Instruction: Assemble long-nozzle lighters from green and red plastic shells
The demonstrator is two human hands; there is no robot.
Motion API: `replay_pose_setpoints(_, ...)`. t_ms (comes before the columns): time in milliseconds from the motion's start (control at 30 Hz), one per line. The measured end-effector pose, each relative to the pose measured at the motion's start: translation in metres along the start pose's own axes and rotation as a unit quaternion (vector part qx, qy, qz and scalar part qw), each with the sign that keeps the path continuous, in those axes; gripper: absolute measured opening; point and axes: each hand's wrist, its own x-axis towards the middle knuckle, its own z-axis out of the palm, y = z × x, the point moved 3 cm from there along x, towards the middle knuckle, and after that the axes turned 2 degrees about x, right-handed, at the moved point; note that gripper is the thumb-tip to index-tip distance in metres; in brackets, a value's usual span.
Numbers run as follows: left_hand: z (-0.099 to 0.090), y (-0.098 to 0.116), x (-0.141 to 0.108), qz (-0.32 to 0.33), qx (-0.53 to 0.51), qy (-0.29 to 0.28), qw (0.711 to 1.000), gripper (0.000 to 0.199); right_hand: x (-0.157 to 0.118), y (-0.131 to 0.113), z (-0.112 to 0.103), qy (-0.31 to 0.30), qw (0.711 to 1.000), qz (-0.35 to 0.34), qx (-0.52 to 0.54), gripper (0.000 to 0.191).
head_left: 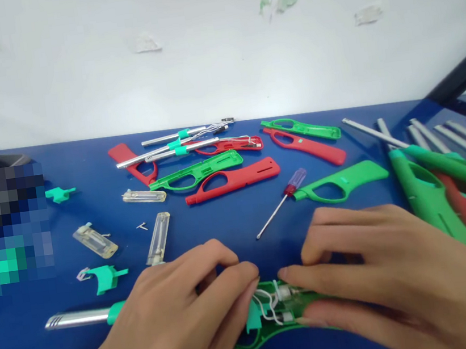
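In front of me lies an opened gas lighter, its green half-shell (275, 335) facing up with the inner parts showing. My left hand (182, 313) is closed over its neck side, fingertips at the white wires (268, 300) and the teal trigger (254, 315). From under that hand a silver metal tube (80, 318) sticks out to the left. My right hand (383, 275) grips the handle end, with thumb and index finger on either side of a clear fuel tank (300, 298). Much of the shell is hidden beneath both hands.
A screwdriver (280, 205) lies beyond my hands. Red shells (234, 181) and green shells (345, 181) are spread behind. Clear tanks (158, 238) and a teal trigger piece (105, 278) lie left. Lighters with tubes (434, 199) are piled right, before a white wall (219, 73).
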Motion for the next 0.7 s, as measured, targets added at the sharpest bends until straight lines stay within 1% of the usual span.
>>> replay_pose_setpoints(200, 0.0019, -0.0010, -0.0023, 0.000, -0.008, -0.006, 1.000, 0.020, 0.0019, 0.0008, -0.0003, -0.006, 1.000, -0.017, -0.016, 0.036)
replay_pose_setpoints(300, 0.0018, -0.0007, -0.0035, 0.000, -0.001, -0.003, 1.000, 0.021, 0.0004, 0.0002, 0.0006, -0.001, 1.000, -0.011, -0.023, 0.033)
replay_pose_setpoints(433, 0.0008, -0.0002, -0.0048, 0.003, 0.003, -0.002, 1.000, 0.021, -0.0018, 0.0007, 0.0025, -0.012, 0.999, 0.006, -0.034, 0.031)
replay_pose_setpoints(633, 0.0003, -0.0013, -0.0016, 0.009, 0.001, -0.011, 1.000, 0.023, 0.0016, 0.0025, 0.0006, -0.019, 1.000, 0.013, -0.022, 0.034)
replay_pose_setpoints(700, 0.0003, -0.0012, -0.0009, 0.012, -0.001, -0.011, 1.000, 0.023, 0.0015, 0.0018, -0.0012, -0.011, 1.000, 0.019, -0.009, 0.030)
